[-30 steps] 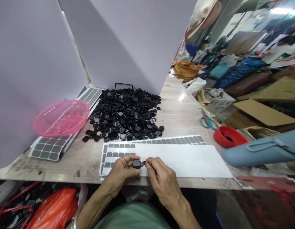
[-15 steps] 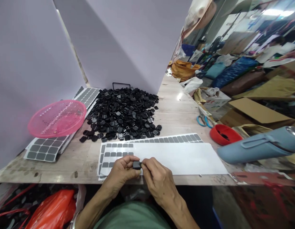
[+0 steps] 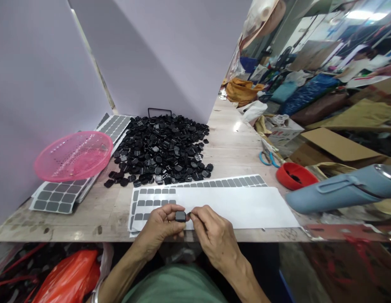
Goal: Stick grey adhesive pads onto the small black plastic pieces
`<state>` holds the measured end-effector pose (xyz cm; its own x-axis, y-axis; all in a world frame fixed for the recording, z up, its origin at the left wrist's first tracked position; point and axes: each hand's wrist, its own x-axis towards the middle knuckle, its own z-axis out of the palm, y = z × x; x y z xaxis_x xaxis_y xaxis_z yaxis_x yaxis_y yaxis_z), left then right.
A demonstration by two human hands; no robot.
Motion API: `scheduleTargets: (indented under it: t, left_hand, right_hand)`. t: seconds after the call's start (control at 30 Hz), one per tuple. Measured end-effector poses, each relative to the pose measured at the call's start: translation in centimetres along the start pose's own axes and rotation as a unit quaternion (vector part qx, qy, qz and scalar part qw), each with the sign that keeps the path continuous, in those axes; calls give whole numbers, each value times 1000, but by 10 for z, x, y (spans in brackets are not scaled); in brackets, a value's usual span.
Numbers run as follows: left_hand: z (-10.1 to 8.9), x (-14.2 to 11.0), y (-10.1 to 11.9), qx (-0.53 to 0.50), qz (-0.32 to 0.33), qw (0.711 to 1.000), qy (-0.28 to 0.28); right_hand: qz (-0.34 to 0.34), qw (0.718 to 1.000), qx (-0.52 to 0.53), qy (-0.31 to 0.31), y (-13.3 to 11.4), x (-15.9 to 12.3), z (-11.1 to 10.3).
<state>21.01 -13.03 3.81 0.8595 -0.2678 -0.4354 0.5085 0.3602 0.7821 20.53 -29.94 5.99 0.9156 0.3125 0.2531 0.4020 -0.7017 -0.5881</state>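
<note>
Between the thumb and fingers of my left hand is a small black square piece with rounded corners and a grey face. Just to its right, my right hand has thumb and forefinger pinched, a tiny dark bit showing at the tips; what it is I cannot make out. Both hands are over the front edge of a white sheet, which carries rows of grey rounded-square stickers at its left end. Behind the sheet lies a large heap of similar black pieces.
A pink perforated basket rests on sticker sheets at the left. To the right are blue-handled scissors, a red bowl with dark bits inside and a blue bottle lying tilted. An orange plastic bag is below the table edge.
My right fingertips have drawn slightly away from the black piece, leaving a small gap. The piece has turned a little in my left hand, and the whole view has shifted slightly.
</note>
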Motion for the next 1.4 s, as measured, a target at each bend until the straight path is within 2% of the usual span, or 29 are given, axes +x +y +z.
scheduleTargets:
  t: [0.13,0.3,0.4,0.6,0.8,0.87,0.97,1.07,1.13,1.27,1.4]
  left_hand:
    - [-2,0,-1,4,-17,1000,8]
    - [-2,1,-4,15,9,1000,12]
    - [-2,1,-4,16,18,1000,7]
    - [-2,-2,-2,-29,-20,999,-1]
    - [0,0,-7,5,28,1000,-2]
    - [1,0,-7,21,49,999,-5]
    - [2,-2,-4,37,65,997,-2]
    - [2,-3,-1,23,34,999,-5]
    - [1,-3,-1,20,16,1000,-4]
    - [-1,-1,-5,68,47,997,-8]
    - [-6,-3,-9,225,125,966,10]
  right_hand:
    - [-9,1000,-30,-3,1,-1,4]
    - [-14,998,-63,-3,-1,-2,7]
    - [-6,999,-36,-11,-1,-1,6]
    - [15,999,41,-25,-1,0,1]
    - [-12,995,-104,-3,-6,-3,5]
    - [-8,993,-117,-3,-6,-3,6]
    - [17,999,-29,-13,-5,0,4]
    - [48,994,95,-25,-3,4,0]
    - [54,990,126,-29,-2,5,-2]
    - [23,998,52,-17,-2,3,1]
    - [23,999,30,-27,0,1,4]
